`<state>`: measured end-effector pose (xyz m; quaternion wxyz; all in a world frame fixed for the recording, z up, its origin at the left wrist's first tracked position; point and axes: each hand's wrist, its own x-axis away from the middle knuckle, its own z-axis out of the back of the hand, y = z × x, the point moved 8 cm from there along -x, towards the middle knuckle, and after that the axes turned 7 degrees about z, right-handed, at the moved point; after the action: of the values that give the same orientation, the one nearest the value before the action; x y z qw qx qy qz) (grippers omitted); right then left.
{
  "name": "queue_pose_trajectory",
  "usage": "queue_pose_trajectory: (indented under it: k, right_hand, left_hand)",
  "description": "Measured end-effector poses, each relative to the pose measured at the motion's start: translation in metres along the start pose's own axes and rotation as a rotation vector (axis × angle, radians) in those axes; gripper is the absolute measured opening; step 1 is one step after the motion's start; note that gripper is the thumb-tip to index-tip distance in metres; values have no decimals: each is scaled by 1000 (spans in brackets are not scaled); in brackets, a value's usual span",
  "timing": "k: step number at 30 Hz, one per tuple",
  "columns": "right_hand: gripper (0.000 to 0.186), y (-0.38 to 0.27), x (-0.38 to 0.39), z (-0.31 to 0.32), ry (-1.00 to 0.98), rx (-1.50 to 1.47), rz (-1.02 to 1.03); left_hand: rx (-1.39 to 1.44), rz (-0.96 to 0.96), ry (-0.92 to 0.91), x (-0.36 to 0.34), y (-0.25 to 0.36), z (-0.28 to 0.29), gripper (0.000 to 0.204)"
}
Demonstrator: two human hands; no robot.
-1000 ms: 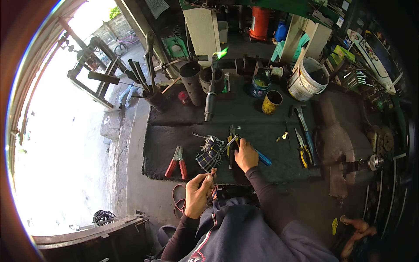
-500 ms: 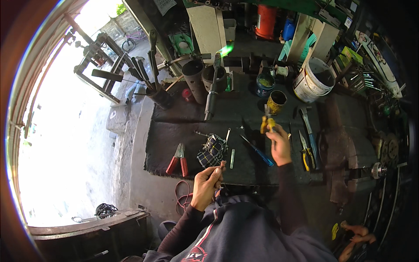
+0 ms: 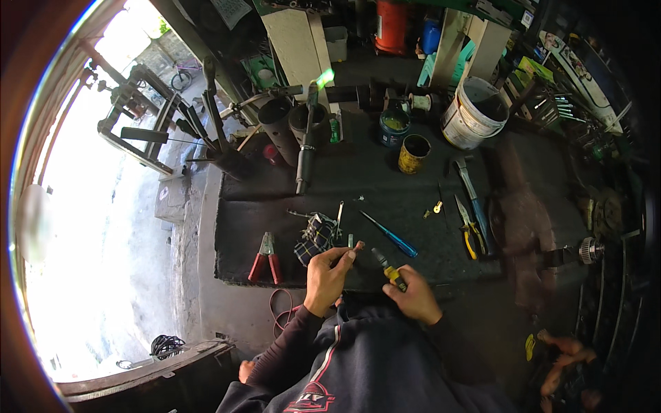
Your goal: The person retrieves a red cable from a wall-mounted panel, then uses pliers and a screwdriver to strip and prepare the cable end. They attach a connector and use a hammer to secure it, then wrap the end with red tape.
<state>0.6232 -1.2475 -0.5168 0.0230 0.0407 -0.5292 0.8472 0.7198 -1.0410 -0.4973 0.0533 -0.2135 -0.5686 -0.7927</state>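
My left hand (image 3: 326, 281) grips a small copper-coloured piece (image 3: 359, 245) between thumb and fingers. Just to its right, my right hand (image 3: 412, 296) is closed on yellow-handled pliers (image 3: 392, 274), jaws angled up toward that piece. Behind my hands lie a checked cloth (image 3: 310, 244) and a slim metal spanner (image 3: 339, 217). A blue screwdriver (image 3: 389, 234) rests diagonally beyond the pliers. Red-handled pliers (image 3: 265, 261) are at the left, and long-nose pliers (image 3: 470, 230) beside a blue-handled tool (image 3: 475, 199) at the right, with small brass bits (image 3: 436, 208) near them.
The dark bench (image 3: 241, 213) carries metal cylinders (image 3: 275, 124), an upright pipe (image 3: 303, 168) with a green flame, a yellow can (image 3: 412, 155), a blue pot (image 3: 392, 134) and a white bucket (image 3: 471, 117). A vice (image 3: 537, 275) is right; another person's arms (image 3: 568, 354) show at lower right.
My right hand lifted the yellow pliers off the bench, raised them rightward, then brought them down toward my left hand. My left hand has risen slightly with the copper piece.
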Motion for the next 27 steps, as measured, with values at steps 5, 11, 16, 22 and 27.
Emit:
queue_pose_trajectory:
  k: [5, 11, 16, 22, 27]
  right_hand:
    - [31, -18, 7, -11, -63, -113, -100]
    - [30, -14, 14, -10, -34, -44, -34]
    - [31, -14, 19, -12, -44, -48, -65]
    - [36, 25, 34, -26, -76, -196, -237]
    - [38, 49, 40, -33, 85, -671, -279]
  left_hand:
    - [-66, -126, 48, 1, 2, -9, 27]
    - [-145, -144, 12, 8, 17, -27, 22]
    - [-162, -167, 6, 10, 13, -32, 24]
    - [-197, -141, -111, 8, 11, -49, 25]
    - [-217, -233, -191, -2, 15, -73, 19]
